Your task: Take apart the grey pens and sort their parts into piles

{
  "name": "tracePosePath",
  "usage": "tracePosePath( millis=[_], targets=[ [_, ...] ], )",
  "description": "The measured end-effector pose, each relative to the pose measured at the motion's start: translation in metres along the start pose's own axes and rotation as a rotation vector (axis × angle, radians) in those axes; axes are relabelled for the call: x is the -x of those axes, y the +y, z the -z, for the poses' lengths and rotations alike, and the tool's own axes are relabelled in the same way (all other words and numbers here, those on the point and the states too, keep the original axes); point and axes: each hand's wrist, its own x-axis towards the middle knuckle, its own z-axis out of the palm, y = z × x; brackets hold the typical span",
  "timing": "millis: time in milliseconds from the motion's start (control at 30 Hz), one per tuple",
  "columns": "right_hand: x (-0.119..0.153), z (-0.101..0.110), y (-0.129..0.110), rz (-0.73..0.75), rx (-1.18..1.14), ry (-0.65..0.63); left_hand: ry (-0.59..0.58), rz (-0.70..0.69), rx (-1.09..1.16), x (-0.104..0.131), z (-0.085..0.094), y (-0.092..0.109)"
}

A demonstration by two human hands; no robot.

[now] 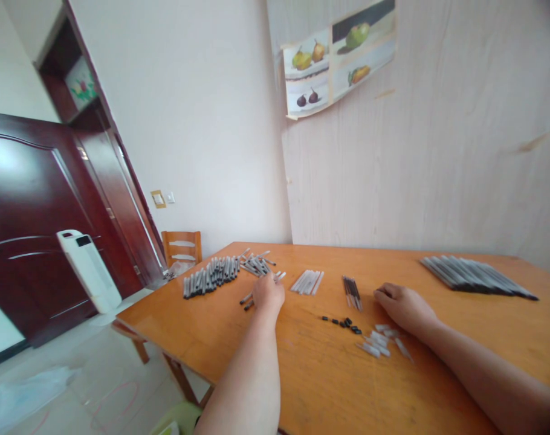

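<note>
My left hand (268, 291) is closed at the near edge of a loose pile of grey pens (255, 263); whitish tips show by its fingers, but its grip is unclear. A big row of grey pens with black ends (211, 276) lies left of it. To its right are clear tubes (307, 282) and dark refills (352, 292). My right hand (399, 302) rests on the table with curled fingers, right of the refills; nothing shows in it. Small black plugs (347, 324) and clear caps (377, 342) lie nearer me.
The wooden table (311, 386) reaches the wall. Another row of dark-ended pens (477, 277) lies at the far right. A wooden chair (182, 244) stands behind the left corner, and a white appliance (90, 272) by the door.
</note>
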Motion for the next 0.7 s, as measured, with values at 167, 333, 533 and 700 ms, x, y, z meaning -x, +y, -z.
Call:
tracePosePath(
  millis=[167,333,533,700],
  targets=[
    [0.003,0.002,-0.002,0.015,0.001,0.024,0.061,0.107,-0.222,0.004,0.008,-0.001],
    [0.002,0.001,0.000,0.030,-0.006,0.015,0.023,0.122,-0.301,0.005,0.004,0.002],
    [-0.001,-0.003,0.008,0.048,-0.029,0.042,-0.005,0.091,-0.294,0.005,0.003,0.006],
    [-0.002,-0.005,0.012,0.054,-0.046,0.057,-0.035,0.072,-0.260,0.005,0.000,0.005]
  ],
)
